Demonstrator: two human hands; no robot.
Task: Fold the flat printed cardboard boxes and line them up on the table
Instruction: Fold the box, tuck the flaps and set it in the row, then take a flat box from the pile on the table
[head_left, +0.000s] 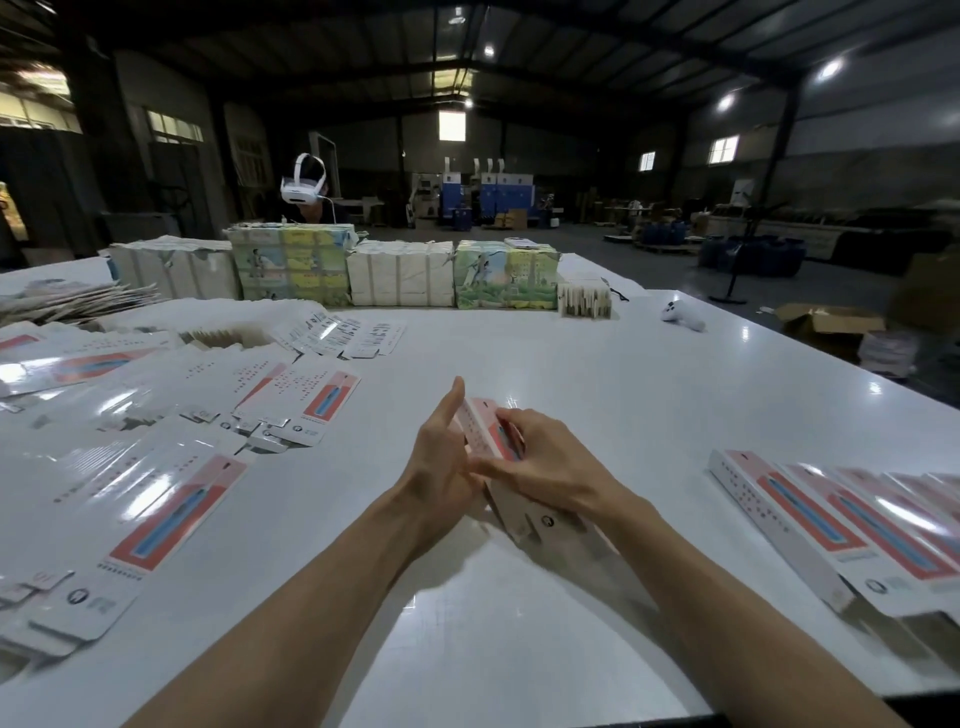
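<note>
Both hands hold one long printed cardboard box (485, 434) just above the middle of the white table (597, 374). My left hand (441, 462) grips its left side with the thumb raised. My right hand (540, 465) curls over its top and right side. The box's brown inner flap (524, 512) shows below my right wrist. Flat unfolded boxes (171, 499) lie spread over the table's left half. A row of folded boxes (841, 525) lies side by side at the right.
Bundled stacks of printed and white cartons (400, 275) line the table's far edge. A person with a white headset (304, 189) sits behind them. A white controller (683, 314) lies at the far right. An open brown carton (826, 325) stands on the floor beyond.
</note>
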